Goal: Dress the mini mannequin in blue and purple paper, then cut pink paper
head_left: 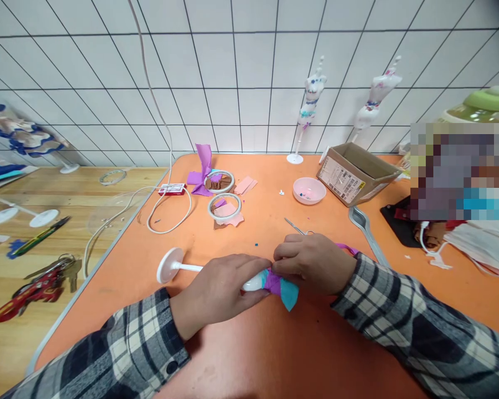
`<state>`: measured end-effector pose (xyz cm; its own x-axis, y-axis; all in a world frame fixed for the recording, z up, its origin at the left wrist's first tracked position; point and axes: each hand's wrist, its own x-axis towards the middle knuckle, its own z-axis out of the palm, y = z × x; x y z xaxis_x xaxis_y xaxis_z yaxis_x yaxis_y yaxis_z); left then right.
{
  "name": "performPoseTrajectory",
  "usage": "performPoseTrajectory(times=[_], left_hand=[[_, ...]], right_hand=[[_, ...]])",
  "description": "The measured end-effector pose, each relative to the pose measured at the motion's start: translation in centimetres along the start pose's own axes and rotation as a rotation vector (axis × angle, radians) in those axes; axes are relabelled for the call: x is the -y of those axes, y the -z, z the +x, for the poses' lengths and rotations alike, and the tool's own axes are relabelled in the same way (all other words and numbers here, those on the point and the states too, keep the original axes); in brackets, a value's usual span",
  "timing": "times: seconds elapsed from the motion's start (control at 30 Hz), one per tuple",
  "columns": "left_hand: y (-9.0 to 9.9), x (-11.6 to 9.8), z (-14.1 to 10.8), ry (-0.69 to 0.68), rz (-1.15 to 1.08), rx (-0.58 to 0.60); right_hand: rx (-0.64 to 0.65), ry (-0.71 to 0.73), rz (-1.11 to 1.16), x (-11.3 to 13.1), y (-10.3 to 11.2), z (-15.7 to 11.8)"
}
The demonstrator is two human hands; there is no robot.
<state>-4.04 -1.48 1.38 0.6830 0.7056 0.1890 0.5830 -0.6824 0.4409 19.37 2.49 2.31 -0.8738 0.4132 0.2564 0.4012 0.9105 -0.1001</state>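
open cardboard box (341,178) | keys (70,271) on wooden table (8,354) | pen (41,237) near keys | apparently green-lidded bottle (486,101)

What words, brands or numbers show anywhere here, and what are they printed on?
No text reads clearly enough to quote.
Cardboard box: its white label bears dark print, too blurred to read.
Small red box: pale marks, too small to read.

No legible text, label (341,178) on cardboard box (357,172) too blurred
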Motion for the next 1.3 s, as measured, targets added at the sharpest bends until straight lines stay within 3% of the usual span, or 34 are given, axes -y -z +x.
performPoseTrajectory(times=[0.23, 0.47, 0.73, 0.87, 0.97, 1.03, 1.1, 1.2, 1.3], left_hand=[[-0.3, 0.6, 0.0, -0.037, 0.036, -0.038], [-0.2, 0.4, 0.1, -0.018, 0.056, -0.061], [-0.1, 0.9, 0.1, 0.013, 0.119, -0.107], [0.8, 1.5, 0.0, 0.010, 0.090, -0.223], [3.3, 1.2, 1.4, 0.141, -0.197, -0.506], [5.7, 0.5, 3.4, 0.290, -0.583, -0.736], [8.0, -0.5, 5.8, 0.254, -0.989, -0.871], [10.1, -2.0, 9.1, 0.174, -1.340, -0.983], [10.1, -2.7, 10.9, 0.223, -1.442, -1.024]], right_hand=[[-0.124, -0.035, 0.286, 0.3, 0.7, -0.5], [-0.142, -0.087, 0.216, 0.1, -0.2, -0.1], [-0.209, -0.153, 0.333, -0.7, -1.0, -0.2], [-0.398, -0.223, 0.495, -1.1, -0.1, 0.1], [-0.665, -0.502, 0.719, -1.8, 1.7, 1.5], [-0.733, -0.659, 0.854, -2.0, 3.0, 3.1], [-0.588, -0.570, 1.016, -1.5, 4.1, 5.0], [-0.318, -0.304, 1.138, 0.3, 4.6, 7.3], [-0.310, -0.345, 1.136, 2.1, 4.0, 8.4]])
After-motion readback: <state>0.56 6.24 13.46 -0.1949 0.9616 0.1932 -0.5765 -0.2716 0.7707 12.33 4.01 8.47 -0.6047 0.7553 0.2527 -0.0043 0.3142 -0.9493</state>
